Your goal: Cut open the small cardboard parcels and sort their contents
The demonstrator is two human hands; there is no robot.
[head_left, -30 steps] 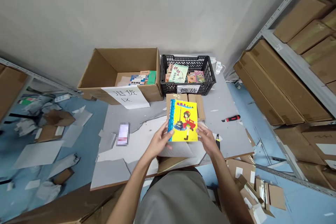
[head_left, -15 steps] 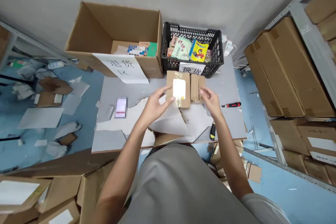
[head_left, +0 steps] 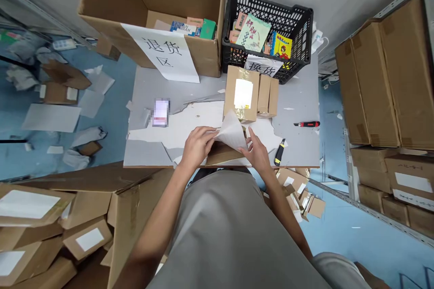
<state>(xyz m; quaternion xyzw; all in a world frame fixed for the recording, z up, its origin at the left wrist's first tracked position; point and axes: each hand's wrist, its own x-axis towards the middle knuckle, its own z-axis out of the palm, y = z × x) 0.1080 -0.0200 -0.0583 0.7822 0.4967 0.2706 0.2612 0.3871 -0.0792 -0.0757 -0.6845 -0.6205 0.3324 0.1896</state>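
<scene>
At the table's near edge lies a low brown cardboard box [head_left: 224, 154], with a loose white sheet [head_left: 232, 131] standing up in a peak over it. My left hand [head_left: 199, 145] grips the box's left end, its fingers bent and close together. Around the right end curls my right hand [head_left: 256, 149], thumb on the near side beside the sheet. The hands and the sheet hide much of the box. Just beyond are a taped carton [head_left: 233, 99] with a white label and a smaller plain carton [head_left: 263, 95] against its right side.
A big cardboard box [head_left: 210, 56] and a black crate [head_left: 301, 58] holding booklets stand at the back. A phone [head_left: 160, 113] lies left; a yellow-black cutter [head_left: 280, 152] and a red-black cutter [head_left: 308, 124] lie right. Parcels fill a carton [head_left: 117, 216] at lower left.
Both hands have come back toward me from the two cartons to the low box at the near edge. The white sheet now stands higher between them. The view has tilted down.
</scene>
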